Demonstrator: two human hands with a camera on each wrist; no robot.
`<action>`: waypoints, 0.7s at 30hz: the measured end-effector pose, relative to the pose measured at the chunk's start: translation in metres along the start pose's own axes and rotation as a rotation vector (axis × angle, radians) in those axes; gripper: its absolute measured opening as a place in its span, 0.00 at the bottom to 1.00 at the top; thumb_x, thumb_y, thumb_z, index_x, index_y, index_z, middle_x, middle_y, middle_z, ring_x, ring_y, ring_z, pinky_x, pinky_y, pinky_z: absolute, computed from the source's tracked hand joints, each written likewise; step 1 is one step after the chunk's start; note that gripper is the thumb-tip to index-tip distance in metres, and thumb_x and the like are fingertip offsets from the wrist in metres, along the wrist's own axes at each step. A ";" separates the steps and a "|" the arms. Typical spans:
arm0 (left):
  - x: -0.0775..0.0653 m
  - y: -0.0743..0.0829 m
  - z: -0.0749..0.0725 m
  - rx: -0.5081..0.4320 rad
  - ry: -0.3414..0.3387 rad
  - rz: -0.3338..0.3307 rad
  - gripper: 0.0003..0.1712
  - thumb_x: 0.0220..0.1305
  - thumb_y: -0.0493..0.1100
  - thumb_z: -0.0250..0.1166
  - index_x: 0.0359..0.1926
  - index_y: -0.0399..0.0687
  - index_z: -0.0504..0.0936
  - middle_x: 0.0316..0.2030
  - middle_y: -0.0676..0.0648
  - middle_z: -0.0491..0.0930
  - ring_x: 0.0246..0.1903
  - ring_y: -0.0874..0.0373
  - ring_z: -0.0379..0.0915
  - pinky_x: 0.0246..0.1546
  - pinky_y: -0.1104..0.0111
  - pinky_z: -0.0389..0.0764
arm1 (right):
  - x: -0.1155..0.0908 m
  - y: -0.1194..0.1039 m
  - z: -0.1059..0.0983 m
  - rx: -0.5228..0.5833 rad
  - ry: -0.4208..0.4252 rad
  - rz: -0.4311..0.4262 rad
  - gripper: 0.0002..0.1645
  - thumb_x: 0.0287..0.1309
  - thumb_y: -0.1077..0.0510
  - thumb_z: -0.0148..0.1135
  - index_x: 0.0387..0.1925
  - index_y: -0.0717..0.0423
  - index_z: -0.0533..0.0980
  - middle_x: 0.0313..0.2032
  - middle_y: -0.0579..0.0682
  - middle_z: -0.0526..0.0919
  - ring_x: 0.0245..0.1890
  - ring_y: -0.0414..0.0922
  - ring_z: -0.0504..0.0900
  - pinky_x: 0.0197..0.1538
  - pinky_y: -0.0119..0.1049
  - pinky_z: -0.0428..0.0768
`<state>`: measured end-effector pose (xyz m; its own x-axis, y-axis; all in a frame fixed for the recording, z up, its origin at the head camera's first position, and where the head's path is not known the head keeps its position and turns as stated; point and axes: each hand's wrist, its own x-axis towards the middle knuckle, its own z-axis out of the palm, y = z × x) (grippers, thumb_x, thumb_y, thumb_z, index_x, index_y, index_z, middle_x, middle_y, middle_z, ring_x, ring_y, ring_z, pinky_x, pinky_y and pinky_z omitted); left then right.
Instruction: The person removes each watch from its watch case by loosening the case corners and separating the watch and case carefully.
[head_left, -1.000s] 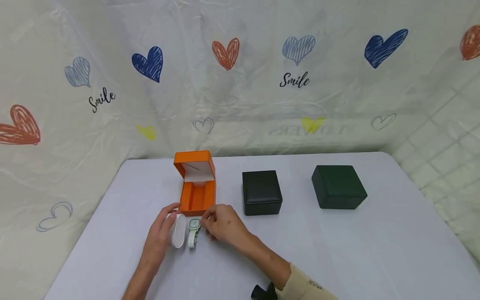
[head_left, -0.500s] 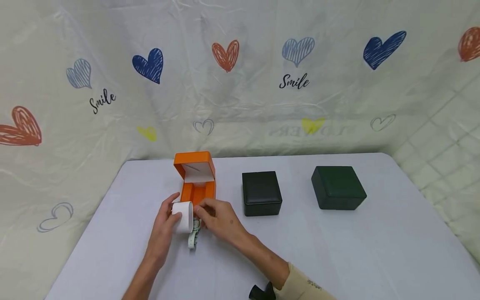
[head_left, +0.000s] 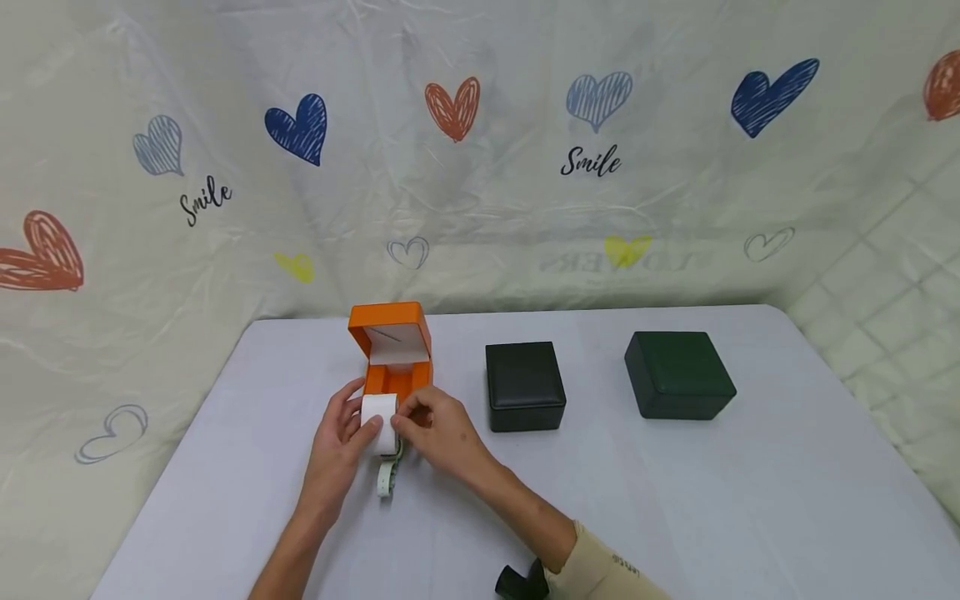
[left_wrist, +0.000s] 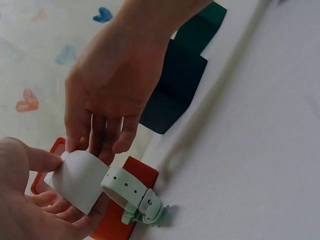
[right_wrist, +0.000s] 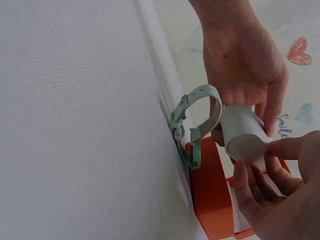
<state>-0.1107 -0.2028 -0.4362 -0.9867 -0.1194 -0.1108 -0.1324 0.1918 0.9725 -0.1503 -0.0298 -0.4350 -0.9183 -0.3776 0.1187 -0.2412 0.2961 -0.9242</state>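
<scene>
Over the front of the open orange watch box (head_left: 390, 312), my left hand (head_left: 337, 450) grips a white watch cushion (head_left: 378, 422) between thumb and fingers. My right hand (head_left: 442, 433) pinches the cushion's right end, its thumb and fingertips at the rounded edge in the right wrist view. A pale green wristwatch (head_left: 386, 479) stands on the table just in front of the box; its buckled strap (left_wrist: 125, 186) forms a loop in the left wrist view. The watch face is hidden behind the cushion in the head view.
A closed black box (head_left: 523, 375) sits to the right of the orange one, and a closed dark green box (head_left: 678, 375) farther right. All stand on a white table (head_left: 675, 500). Behind it hangs a pale curtain (head_left: 510, 200) printed with hearts.
The left hand has lifted the white cushion from beside the wristwatch and brought it right, turning it as it came. The right hand has risen slightly from beside the watch to the cushion's end.
</scene>
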 end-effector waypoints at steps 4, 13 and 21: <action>0.003 0.000 0.000 0.011 0.008 0.002 0.40 0.75 0.49 0.65 0.80 0.59 0.56 0.72 0.43 0.71 0.72 0.47 0.70 0.62 0.76 0.78 | 0.003 0.002 -0.001 0.003 0.015 0.018 0.04 0.67 0.57 0.68 0.36 0.54 0.82 0.38 0.48 0.81 0.41 0.42 0.77 0.46 0.28 0.79; 0.005 0.002 0.001 0.000 0.007 -0.004 0.42 0.73 0.49 0.67 0.80 0.54 0.57 0.73 0.43 0.70 0.72 0.46 0.71 0.64 0.72 0.78 | 0.009 0.006 -0.002 0.049 0.046 0.009 0.06 0.65 0.57 0.68 0.32 0.52 0.84 0.36 0.47 0.81 0.41 0.41 0.78 0.47 0.28 0.80; 0.004 0.002 0.000 0.003 0.020 0.007 0.38 0.75 0.49 0.64 0.79 0.49 0.59 0.77 0.42 0.64 0.76 0.43 0.65 0.66 0.70 0.74 | 0.010 0.005 -0.002 0.080 0.081 -0.002 0.06 0.65 0.60 0.67 0.30 0.53 0.84 0.39 0.49 0.82 0.45 0.49 0.81 0.48 0.27 0.80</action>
<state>-0.1150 -0.2024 -0.4343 -0.9854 -0.1375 -0.1001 -0.1260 0.1953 0.9726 -0.1617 -0.0305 -0.4381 -0.9411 -0.3048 0.1468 -0.2204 0.2231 -0.9496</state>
